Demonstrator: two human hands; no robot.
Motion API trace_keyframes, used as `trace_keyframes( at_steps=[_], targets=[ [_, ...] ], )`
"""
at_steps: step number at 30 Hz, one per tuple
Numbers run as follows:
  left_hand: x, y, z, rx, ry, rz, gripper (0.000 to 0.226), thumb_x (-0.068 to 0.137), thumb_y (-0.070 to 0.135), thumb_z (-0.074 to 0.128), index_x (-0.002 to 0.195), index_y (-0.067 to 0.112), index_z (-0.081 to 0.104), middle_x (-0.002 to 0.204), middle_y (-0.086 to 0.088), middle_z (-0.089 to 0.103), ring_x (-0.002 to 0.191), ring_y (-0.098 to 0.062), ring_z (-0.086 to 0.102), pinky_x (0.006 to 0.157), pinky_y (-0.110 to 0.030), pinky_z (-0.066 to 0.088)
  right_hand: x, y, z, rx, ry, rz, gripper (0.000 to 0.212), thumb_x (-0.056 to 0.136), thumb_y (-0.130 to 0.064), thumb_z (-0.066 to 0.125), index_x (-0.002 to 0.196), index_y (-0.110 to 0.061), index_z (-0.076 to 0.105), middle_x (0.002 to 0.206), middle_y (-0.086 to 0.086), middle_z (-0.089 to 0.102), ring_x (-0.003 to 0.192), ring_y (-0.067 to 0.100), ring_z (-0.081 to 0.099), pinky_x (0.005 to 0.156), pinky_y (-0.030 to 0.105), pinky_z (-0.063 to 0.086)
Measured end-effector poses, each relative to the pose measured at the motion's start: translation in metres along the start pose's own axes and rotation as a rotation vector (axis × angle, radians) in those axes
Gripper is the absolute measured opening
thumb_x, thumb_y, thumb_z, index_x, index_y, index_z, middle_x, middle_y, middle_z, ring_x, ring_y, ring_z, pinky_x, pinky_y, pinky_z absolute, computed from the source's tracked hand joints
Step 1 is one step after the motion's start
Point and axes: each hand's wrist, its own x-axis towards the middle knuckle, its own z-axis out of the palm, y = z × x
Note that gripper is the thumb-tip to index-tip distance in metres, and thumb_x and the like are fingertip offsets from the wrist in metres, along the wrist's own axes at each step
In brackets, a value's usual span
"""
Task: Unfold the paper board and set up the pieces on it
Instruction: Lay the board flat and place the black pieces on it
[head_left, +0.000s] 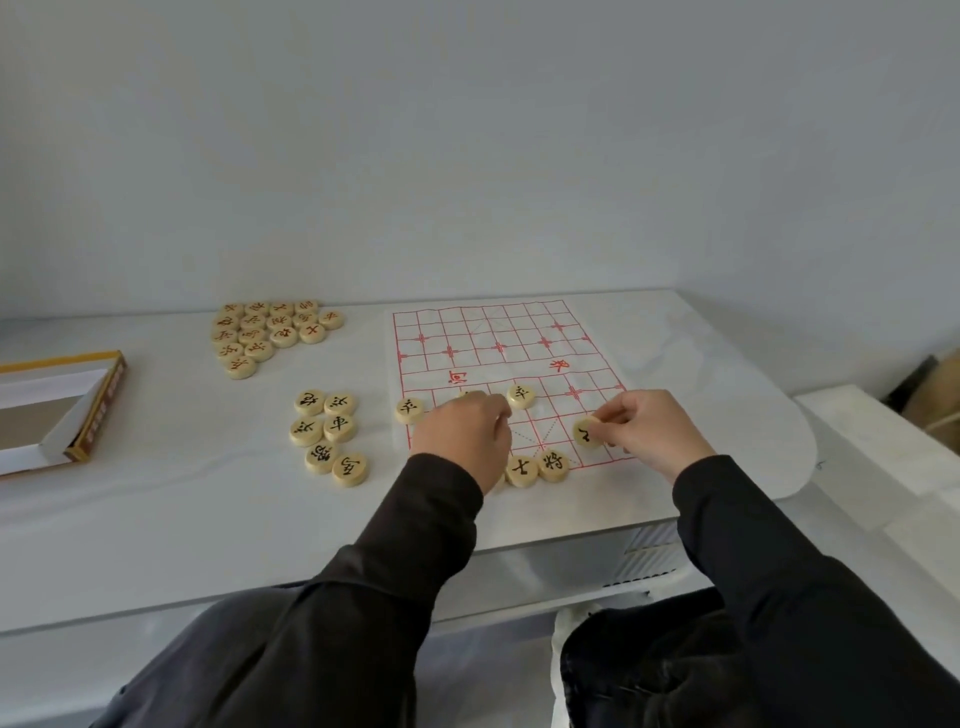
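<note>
The paper board (498, 332) with a red grid lies unfolded on the white table. Black-lettered wooden discs sit on its near half: one at the left edge (410, 410), one near the river line (521, 396), two side by side at the near edge (537, 467). My left hand (462, 434) hovers over the board's near left with fingers curled down; a disc edge peeks at its fingertips, and whether it grips it is hidden. My right hand (649, 431) pinches a tilted black-lettered disc (587, 432) just above the board's near right.
A cluster of red-lettered discs (270, 332) lies at the back left of the table. Several black-lettered discs (330, 436) sit left of the board. An open yellow-edged box (62, 410) stands at the far left. The table's front edge runs below my forearms.
</note>
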Motion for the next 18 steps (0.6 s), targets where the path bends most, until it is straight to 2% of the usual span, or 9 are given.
trace_keyframes(
  at_steps=[4, 11, 18],
  targets=[
    [0.008, 0.001, 0.004, 0.004, 0.004, -0.003, 0.030, 0.097, 0.023, 0.036, 0.117, 0.020, 0.058, 0.110, 0.003, 0.062, 0.095, -0.015, 0.057, 0.075, -0.023, 0.045, 0.003, 0.001, -0.001, -0.060, -0.055, 0.042, 0.025, 0.084, -0.016, 0.069, 0.104, -0.002, 0.068, 0.110, 0.012, 0.066, 0.107, 0.026, 0.058, 0.097, 0.035, 0.045],
    [0.012, 0.004, 0.009, 0.037, 0.002, 0.033, 0.030, 0.098, 0.024, 0.035, 0.116, 0.020, 0.058, 0.108, 0.003, 0.062, 0.093, -0.014, 0.057, 0.075, -0.023, 0.046, 0.009, 0.000, -0.002, -0.186, -0.106, 0.057, 0.023, 0.084, -0.016, 0.069, 0.103, -0.004, 0.071, 0.112, 0.011, 0.066, 0.112, 0.025, 0.056, 0.097, 0.033, 0.043],
    [0.012, 0.004, 0.008, 0.034, -0.003, 0.033, 0.030, 0.098, 0.024, 0.036, 0.117, 0.020, 0.058, 0.108, 0.003, 0.062, 0.094, -0.014, 0.057, 0.076, -0.022, 0.046, 0.010, 0.002, 0.002, -0.232, -0.107, 0.009, 0.019, 0.085, -0.012, 0.066, 0.102, -0.007, 0.072, 0.108, 0.009, 0.069, 0.102, 0.023, 0.060, 0.095, 0.034, 0.047]
  ],
)
